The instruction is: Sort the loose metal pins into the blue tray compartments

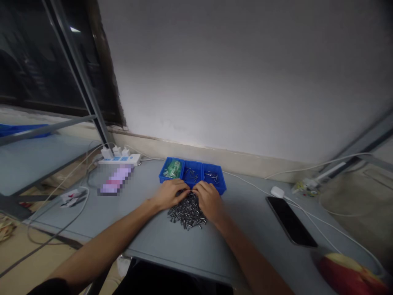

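A heap of small metal pins or screws (186,215) lies on the grey table, too small to tell their exact kind. My left hand (171,194) rests over the heap's left back edge, its fingers bent and pressed together. From the right, my right hand (210,201) meets it with curled fingers, the fingertips of both almost touching. Whatever the fingertips pinch is hidden. Just behind them stand three joined blue bins (223,180). Green-and-white packets (173,169) fill the left one, while a few metal pieces lie in the middle (192,175) and right (211,176) ones.
A phone with a lit, blurred screen (116,180) lies left, before a white power strip (121,159) with plugs. To the right are a dark phone (290,221), a white charger or case (277,192), cables and a red-yellow round object (346,274). A wall (245,102) rises behind.
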Available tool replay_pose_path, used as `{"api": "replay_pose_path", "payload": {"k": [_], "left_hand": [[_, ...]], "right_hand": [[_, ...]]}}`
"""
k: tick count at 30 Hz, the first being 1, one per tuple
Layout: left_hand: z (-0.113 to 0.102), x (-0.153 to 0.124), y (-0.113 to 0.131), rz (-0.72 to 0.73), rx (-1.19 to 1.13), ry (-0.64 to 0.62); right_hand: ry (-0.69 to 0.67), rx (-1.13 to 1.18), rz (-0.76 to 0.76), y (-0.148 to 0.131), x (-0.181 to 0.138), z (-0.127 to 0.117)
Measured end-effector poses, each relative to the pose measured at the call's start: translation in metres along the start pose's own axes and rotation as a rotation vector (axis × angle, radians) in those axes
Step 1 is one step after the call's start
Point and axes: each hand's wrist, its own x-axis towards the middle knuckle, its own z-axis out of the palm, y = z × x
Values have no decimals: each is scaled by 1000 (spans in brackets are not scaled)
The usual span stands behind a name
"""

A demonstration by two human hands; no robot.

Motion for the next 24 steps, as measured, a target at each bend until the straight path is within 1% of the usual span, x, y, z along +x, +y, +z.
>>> {"api": "replay_pose_path", "payload": {"k": [7, 13, 18, 24], "left_hand": [[0, -1, -7, -29, -13, 19], [4, -1, -3, -14, -22, -11], [4, -2, 1, 21, -20, -30], [1, -2, -2, 20, -20, 3]], "right_hand": [[66, 39, 26, 13, -1, 1], [47, 94, 25, 5, -3, 4], [8, 109, -12, -2, -2, 5], [41, 44, -39, 6, -1, 2]]}}
